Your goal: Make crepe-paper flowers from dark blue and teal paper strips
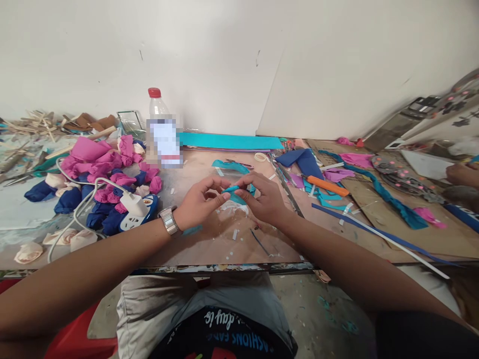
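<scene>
In front of me, over the table, my left hand and my right hand meet with curled fingers. Both pinch a small folded piece of teal material, one end in each hand; whether it is paper or cloth I cannot tell. More teal material shows beneath my fingers, partly hidden by them. Just beyond the hands lies a curved teal strip. A whitish scrap sits on the tabletop under them.
Pink and navy rolled pieces heap at left around a power strip with a white cable. A red-capped bottle stands behind a phone. At right lie an orange-handled cutter, long strips and cardboard. A person's hand shows far right.
</scene>
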The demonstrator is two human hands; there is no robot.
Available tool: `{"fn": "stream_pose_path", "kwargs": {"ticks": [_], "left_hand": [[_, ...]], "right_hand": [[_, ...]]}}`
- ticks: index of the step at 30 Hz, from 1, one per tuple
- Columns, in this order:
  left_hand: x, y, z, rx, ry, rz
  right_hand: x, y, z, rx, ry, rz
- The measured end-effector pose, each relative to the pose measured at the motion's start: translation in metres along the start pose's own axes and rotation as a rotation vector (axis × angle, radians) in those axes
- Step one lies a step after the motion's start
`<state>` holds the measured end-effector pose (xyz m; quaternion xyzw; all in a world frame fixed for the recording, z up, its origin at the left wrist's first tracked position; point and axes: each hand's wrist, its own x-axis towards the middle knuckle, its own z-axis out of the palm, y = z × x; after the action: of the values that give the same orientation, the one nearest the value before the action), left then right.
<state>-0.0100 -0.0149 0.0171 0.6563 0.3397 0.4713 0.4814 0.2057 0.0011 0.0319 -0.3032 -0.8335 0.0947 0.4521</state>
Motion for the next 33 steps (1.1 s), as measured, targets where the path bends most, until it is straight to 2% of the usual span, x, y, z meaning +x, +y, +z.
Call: {"fn": "stream_pose_path", "kwargs": {"ticks": [4,7,12,23,27,33], "left_hand": [[-0.0018,0.0001,0.001,0.107,-0.029,0.004],[-0.004,-0.0006,0.0008,0.184,-0.032,0.059],[-0.005,-0.004,-0.0003,0.14,-0.028,0.16],[-0.0033,-0.0045,0.0,0.106,-0.027,0.133],[-0.0043,-0.0035,0.0009,0.123,0.007,0.144],[-0.003,-0.001,0.0008,0.033,0.069,0.159]], "right_hand": [[-0.0005,-0.0006,0.0002,-0.011,-0.003,0.016],[-0.0007,0.0012,0.0014,-0.02,-0.048,0.032],[-0.0024,0.0066,0.0051,-0.012,-0.128,0.006],[-0.0023,0.0081,0.0049,-0.037,-0.061,-0.026],[-0.0015,0.0052,0.0033,-0.036,-0.059,-0.017],[-0.0019,0.0005,0.002,-0.026,-0.049,-0.042]]}}
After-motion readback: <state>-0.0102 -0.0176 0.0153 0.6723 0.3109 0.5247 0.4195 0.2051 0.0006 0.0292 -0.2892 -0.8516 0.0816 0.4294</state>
